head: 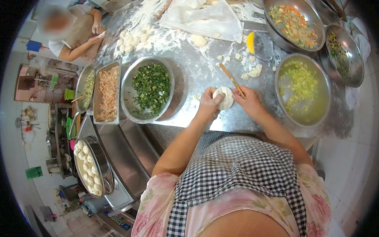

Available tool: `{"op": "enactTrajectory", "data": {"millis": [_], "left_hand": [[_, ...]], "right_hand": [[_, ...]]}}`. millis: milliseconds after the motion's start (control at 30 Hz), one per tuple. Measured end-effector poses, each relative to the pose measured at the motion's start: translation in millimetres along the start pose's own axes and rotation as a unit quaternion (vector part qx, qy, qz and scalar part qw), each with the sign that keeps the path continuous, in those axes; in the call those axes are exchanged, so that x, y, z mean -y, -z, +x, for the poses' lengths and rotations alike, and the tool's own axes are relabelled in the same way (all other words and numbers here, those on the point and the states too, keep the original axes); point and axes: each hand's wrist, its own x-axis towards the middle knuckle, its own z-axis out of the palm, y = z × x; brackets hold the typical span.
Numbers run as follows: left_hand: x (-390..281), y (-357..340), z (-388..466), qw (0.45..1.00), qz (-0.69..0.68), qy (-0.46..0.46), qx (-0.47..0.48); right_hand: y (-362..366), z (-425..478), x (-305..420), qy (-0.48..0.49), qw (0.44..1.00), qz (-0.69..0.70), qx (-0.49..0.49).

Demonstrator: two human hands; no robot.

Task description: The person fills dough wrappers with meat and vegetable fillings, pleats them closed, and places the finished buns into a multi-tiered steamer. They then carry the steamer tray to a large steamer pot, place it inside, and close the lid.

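Observation:
A round dough wrapper lies across the fingers of my left hand, its thumb pressed on the dough. My right hand touches the wrapper's right edge with its fingertips and grips a thin wooden stick or spatula, which points up and left. To the left is a steel bowl of chopped green filling. On the right stands a steel bowl with light green chopped vegetable in it. Just beyond my right hand lie torn bits of dough.
A meat-filled tray stands at the left. Stacked bowls are at the upper right, beside a yellow-handled dough scraper. Lower left, a round steamer holds filled buns. Another person works at the table's far left corner.

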Motion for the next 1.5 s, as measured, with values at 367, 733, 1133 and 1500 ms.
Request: {"op": "enactTrajectory", "data": {"millis": [367, 733, 1133, 1500], "left_hand": [[20.8, 2.2, 3.4, 0.986, -0.165, -0.008, 0.031], [4.2, -10.6, 9.6, 0.769, 0.507, -0.388, -0.036], [36.5, 17.0, 41.2, 0.793, 0.507, -0.336, 0.040], [14.3, -4.2, 22.8, 0.959, 0.265, -0.070, -0.073]], "right_hand": [[-4.8, -3.3, 3.0, -0.078, 0.993, 0.088, -0.011], [32.9, -6.2, -21.0, 0.189, 0.959, -0.129, -0.167], [37.8, -19.3, -21.6, 0.030, 0.999, -0.014, -0.035], [31.9, -9.0, -9.0, 0.000, 1.000, -0.011, -0.001]]}}
